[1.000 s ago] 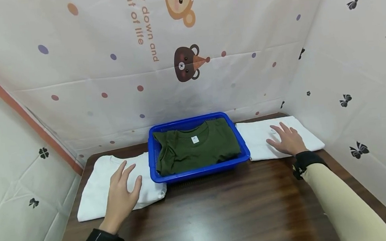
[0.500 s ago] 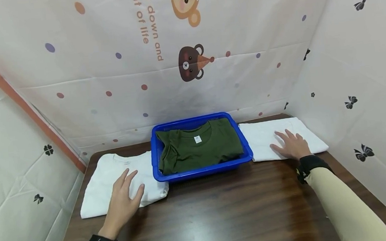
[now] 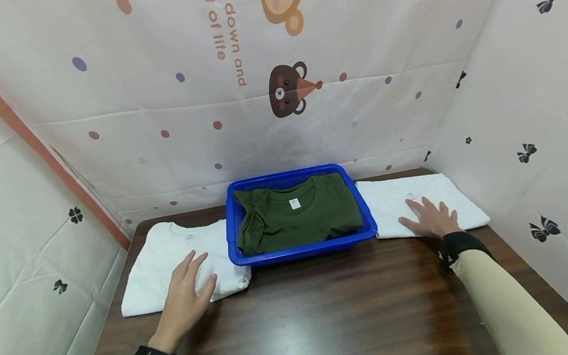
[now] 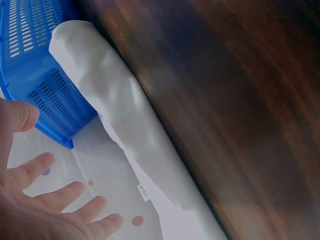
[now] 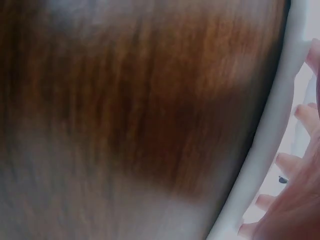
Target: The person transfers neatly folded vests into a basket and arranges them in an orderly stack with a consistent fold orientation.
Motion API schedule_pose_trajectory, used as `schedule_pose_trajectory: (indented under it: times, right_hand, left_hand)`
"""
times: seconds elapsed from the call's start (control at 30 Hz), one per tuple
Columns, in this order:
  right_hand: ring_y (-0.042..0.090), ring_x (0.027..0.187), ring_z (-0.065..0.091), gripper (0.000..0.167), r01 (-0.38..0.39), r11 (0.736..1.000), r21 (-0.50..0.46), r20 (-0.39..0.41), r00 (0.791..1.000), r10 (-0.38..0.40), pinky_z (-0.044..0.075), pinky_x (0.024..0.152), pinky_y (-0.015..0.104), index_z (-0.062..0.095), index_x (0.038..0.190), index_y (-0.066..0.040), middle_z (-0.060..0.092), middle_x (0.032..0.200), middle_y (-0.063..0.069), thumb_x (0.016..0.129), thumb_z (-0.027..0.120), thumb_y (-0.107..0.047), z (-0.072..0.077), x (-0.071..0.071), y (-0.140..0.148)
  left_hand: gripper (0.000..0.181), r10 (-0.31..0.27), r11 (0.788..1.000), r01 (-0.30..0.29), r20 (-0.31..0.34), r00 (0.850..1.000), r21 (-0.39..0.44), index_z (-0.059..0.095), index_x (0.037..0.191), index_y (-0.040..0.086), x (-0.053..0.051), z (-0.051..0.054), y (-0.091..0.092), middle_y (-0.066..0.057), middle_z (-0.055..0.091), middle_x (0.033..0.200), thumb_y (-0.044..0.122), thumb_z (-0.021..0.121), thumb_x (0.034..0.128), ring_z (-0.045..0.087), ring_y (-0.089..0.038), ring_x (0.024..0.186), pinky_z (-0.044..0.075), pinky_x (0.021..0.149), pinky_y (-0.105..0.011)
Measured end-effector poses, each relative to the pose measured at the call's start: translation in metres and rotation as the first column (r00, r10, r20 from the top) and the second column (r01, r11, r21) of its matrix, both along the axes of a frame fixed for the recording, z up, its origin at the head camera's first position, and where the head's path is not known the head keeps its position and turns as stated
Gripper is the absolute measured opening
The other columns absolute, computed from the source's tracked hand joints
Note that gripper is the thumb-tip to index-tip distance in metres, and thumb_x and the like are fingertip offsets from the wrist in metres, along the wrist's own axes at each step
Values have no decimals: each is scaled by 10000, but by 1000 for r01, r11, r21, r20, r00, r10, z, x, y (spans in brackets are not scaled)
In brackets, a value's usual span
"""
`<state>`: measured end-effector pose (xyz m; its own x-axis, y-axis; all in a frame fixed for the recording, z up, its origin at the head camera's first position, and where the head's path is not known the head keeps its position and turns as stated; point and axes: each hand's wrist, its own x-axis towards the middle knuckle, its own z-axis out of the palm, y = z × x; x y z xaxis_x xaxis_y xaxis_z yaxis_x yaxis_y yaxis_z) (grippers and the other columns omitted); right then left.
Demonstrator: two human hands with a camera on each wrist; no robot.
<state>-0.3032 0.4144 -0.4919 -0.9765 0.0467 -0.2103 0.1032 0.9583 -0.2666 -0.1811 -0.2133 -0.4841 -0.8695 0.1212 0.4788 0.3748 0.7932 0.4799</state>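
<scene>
- Fingers of the left hand (image 3: pixel 183 299) are spread wide, thumb well out to the side, with nothing between them; they hang over the front of the left white shirt (image 3: pixel 157 267), and the left wrist view shows them apart from the cloth
- Right hand (image 3: pixel 435 222) likewise has its fingers fanned and grips nothing; they lie over the front half of the right white shirt (image 3: pixel 439 189) and seem to rest on it — how firmly they touch is not clear
- Left white shirt lies folded towards the back left corner of the worktop (image 3: pixel 316 315); its twin, folded flatter, lies towards the back right corner
- Between them, near the middle of the worktop's back edge, sits the blue basket (image 3: pixel 300 252), its left end just beside the left white shirt and its right end next to the other
- Inside it lies the dark green shirt (image 3: pixel 303 218), folded, collar and label facing up, filling most of the basket
- Judging by how things lie, folding looks done on all three and the green one is in the basket; the white pair is outside it — neither lifted, so any handling of those two is yet to come
- Beyond the back edge hangs a printed sheet (image 3: pixel 181 164) with dots and bears
</scene>
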Motion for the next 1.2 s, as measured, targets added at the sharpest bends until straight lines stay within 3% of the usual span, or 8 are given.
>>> schedule_pose_trajectory:
  times: [0.33,0.6,1.2]
  right_hand:
    - [765,1358,-4,954,-26,1000,9,28,999,25,-23,1003,884,263,1606,-86,88,1599,406,949,427,-758,2,4,3]
    - [761,1360,-5,975,-44,999,23,23,999,43,-38,998,883,259,1613,-107,85,1600,407,933,419,-787,-4,16,8]
    - [756,1358,78,927,-98,992,79,-41,994,101,40,992,889,351,1582,-128,182,1589,396,929,465,-776,-9,68,5]
  left_hand:
    - [533,-8,1000,8,23,1000,-13,583,1404,10,1,-4,1,-304,492,1461,144,760,919,464,-490,1328,396,1037,-690]
    - [530,-20,1000,20,-1,1000,-16,592,1386,-15,1,-8,0,-325,503,1438,127,766,906,474,-506,1309,397,1032,-686]
    - [518,-18,1000,18,5,1000,-16,602,1372,-16,5,-11,1,-320,522,1418,114,772,901,493,-501,1294,412,1022,-679]
